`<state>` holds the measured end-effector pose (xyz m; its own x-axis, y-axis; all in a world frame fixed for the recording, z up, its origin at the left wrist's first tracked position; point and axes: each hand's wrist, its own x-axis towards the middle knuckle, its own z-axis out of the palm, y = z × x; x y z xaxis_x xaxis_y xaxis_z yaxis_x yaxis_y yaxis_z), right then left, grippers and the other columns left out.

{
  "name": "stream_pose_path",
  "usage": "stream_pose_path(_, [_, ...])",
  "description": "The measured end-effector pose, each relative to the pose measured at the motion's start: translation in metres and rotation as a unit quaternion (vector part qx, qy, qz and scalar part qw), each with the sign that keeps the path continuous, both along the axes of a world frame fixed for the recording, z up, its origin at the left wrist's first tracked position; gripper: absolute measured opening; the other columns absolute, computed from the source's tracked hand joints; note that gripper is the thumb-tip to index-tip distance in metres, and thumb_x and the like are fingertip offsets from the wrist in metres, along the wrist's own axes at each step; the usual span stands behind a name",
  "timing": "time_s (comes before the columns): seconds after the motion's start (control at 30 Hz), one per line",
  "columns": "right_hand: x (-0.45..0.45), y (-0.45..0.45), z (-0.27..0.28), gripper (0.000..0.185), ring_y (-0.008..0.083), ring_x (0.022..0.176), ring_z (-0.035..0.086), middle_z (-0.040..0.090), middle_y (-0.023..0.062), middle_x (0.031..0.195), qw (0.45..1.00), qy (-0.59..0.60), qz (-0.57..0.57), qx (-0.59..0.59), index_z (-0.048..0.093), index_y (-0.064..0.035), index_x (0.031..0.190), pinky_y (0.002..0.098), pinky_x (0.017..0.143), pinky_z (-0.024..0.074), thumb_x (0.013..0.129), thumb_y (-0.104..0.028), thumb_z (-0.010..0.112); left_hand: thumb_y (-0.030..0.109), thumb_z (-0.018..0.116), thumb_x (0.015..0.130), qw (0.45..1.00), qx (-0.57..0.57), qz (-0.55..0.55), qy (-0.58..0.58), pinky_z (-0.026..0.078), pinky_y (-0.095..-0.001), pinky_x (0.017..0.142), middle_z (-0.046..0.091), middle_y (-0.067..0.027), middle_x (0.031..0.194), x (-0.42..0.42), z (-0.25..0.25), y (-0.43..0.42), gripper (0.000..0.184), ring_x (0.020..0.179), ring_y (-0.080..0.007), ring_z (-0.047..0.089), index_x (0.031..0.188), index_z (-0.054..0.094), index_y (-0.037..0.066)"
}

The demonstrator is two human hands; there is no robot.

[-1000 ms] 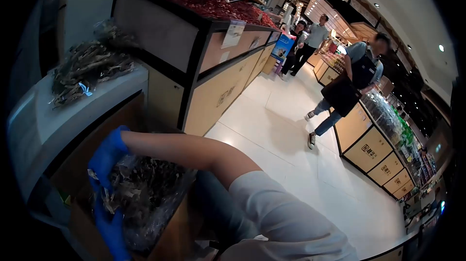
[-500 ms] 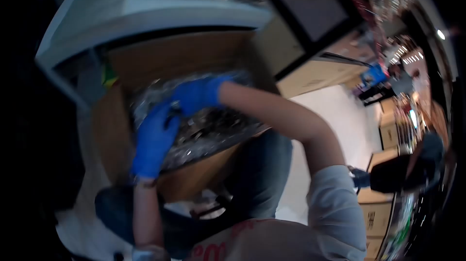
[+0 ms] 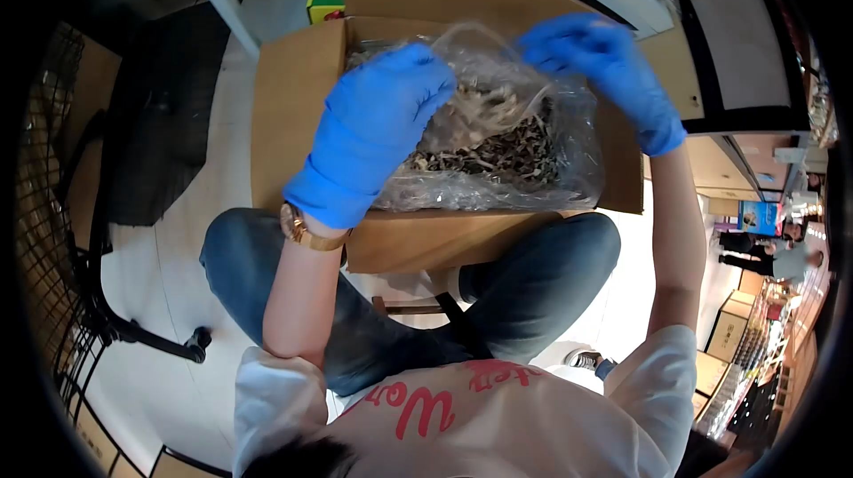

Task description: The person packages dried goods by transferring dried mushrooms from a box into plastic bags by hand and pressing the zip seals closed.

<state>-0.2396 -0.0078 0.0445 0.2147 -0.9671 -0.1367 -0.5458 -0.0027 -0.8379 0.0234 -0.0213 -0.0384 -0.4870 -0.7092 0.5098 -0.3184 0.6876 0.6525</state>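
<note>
Here's the left hand (image 3: 386,114), fingers curled, and the right hand (image 3: 595,51), loosely bent; whether either pinches plastic, I can't tell! Between and below them, clear plastic (image 3: 573,140) surrounds dried pieces (image 3: 506,154) inside a cardboard box (image 3: 418,242). A light, even touch on that plastic looks wisest, sparing the pieces. The count: two hands, one box, pieces beyond counting!

Pink lettering (image 3: 425,414) on the white shirt (image 3: 560,420) shows a large W or M; dark characters (image 3: 722,333) on the far-right cabinet (image 3: 730,311) are too small to read.
</note>
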Motion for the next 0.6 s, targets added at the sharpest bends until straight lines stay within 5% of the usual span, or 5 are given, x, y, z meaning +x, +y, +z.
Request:
stream_pose_path(0.2, [-0.059,0.003,-0.098,0.025,0.0118,0.088,0.062,0.068,0.0067,0.103,0.961,-0.082,-0.249,-0.088,0.064,-0.0022,0.108,0.0267,0.086,0.0495,0.092,-0.021,0.06,0.0,0.066,0.08,0.997,-0.027,0.058,0.047,0.048,-0.024,0.066,0.065,-0.0049,0.087,0.017,0.019,-0.001,0.016,0.074,-0.014,0.062,0.095,0.069,0.005])
stream_pose_path(0.27, [-0.061,0.005,-0.151,0.027,0.0123,0.09,0.062,0.068,0.0058,0.104,0.973,-0.038,-0.227,-0.025,0.064,-0.0051,0.11,0.0268,0.087,0.0489,0.089,-0.022,0.064,-0.002,0.066,0.08,0.995,-0.051,0.07,0.056,0.048,-0.0232,0.067,0.066,-0.0041,0.088,0.021,0.028,0.0,0.017,0.075,-0.0126,0.062,0.095,0.07,0.005])
stream_pose_path(0.4, [0.001,0.002,-0.23,0.048,0.025,0.109,0.059,0.065,0.0136,0.113,0.977,0.212,0.026,0.031,0.056,-0.0081,0.127,0.0397,0.098,0.0439,0.083,-0.022,0.069,-0.006,0.066,0.079,0.982,-0.081,0.13,0.112,0.049,-0.0221,0.075,0.067,-0.0034,0.093,0.041,0.043,-0.006,0.022,0.085,-0.0108,0.061,0.098,0.072,0.005])
stream_pose_path(0.47, [0.039,-0.002,-0.255,0.067,0.0319,0.116,0.054,0.052,0.0205,0.132,0.988,0.143,0.046,0.04,0.047,-0.0098,0.135,0.0421,0.102,0.0403,0.076,-0.025,0.075,-0.008,0.065,0.079,0.972,-0.089,0.131,0.173,0.049,-0.0219,0.076,0.067,-0.0045,0.094,0.048,0.044,-0.009,0.024,0.086,-0.0115,0.061,0.099,0.072,0.004])
stream_pose_path(0.6, [0.104,-0.01,-0.309,0.078,0.0377,0.117,0.052,0.036,0.0247,0.142,0.964,0.257,-0.064,0.004,0.044,-0.0108,0.138,0.0417,0.102,0.0411,0.07,-0.025,0.079,-0.009,0.065,0.079,0.979,-0.014,0.152,0.136,0.048,-0.0217,0.077,0.067,-0.0045,0.094,0.055,0.041,-0.005,0.025,0.086,-0.0111,0.06,0.1,0.071,0.002])
